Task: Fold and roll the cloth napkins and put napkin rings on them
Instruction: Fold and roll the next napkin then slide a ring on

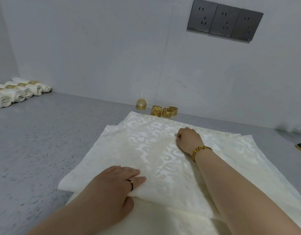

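left hand (pixel 110 185) pinching napkin (pixel 163 150) edge, rings (pixel 164 111) beyond

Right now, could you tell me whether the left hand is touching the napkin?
Touching. The head view shows the left hand pinching the near edge of the napkin, fingers on top, thumb beneath.

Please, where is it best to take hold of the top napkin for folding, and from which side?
Grip the top napkin at its near edge, coming from the near side: there it is raised off the napkin beneath, where the left hand pinches it; elsewhere it lies flat.
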`<action>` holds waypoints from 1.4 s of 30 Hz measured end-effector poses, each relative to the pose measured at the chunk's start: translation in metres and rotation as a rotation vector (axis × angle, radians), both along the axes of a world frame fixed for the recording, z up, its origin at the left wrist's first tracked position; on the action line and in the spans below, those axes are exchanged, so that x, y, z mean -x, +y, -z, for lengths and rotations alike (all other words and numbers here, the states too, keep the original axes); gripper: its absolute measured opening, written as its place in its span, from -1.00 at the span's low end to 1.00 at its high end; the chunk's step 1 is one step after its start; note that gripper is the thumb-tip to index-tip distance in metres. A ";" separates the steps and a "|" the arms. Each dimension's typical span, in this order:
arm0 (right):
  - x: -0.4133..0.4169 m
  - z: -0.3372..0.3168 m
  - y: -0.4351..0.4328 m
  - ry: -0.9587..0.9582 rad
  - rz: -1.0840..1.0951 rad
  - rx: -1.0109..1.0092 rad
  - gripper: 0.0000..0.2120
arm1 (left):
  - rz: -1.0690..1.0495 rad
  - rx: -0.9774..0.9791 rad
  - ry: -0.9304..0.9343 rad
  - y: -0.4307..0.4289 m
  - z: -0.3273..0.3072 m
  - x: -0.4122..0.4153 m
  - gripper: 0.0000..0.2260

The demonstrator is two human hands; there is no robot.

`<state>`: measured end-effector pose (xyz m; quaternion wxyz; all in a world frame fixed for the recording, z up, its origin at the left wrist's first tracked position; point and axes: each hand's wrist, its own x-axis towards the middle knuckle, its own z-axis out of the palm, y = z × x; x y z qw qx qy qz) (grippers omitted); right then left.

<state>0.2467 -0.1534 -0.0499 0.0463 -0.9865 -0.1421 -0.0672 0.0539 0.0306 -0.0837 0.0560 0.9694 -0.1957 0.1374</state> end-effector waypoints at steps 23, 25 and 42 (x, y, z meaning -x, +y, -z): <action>0.174 0.013 -0.169 0.180 0.493 -0.076 -0.59 | -0.140 0.110 0.176 -0.001 -0.009 0.012 0.08; 0.173 0.007 -0.191 0.155 0.568 -0.238 -0.73 | -0.143 0.104 0.166 -0.004 -0.010 0.013 -0.06; 0.160 -0.020 -0.197 0.184 0.662 -0.434 -0.72 | -0.172 0.098 0.130 -0.006 -0.007 0.013 -0.57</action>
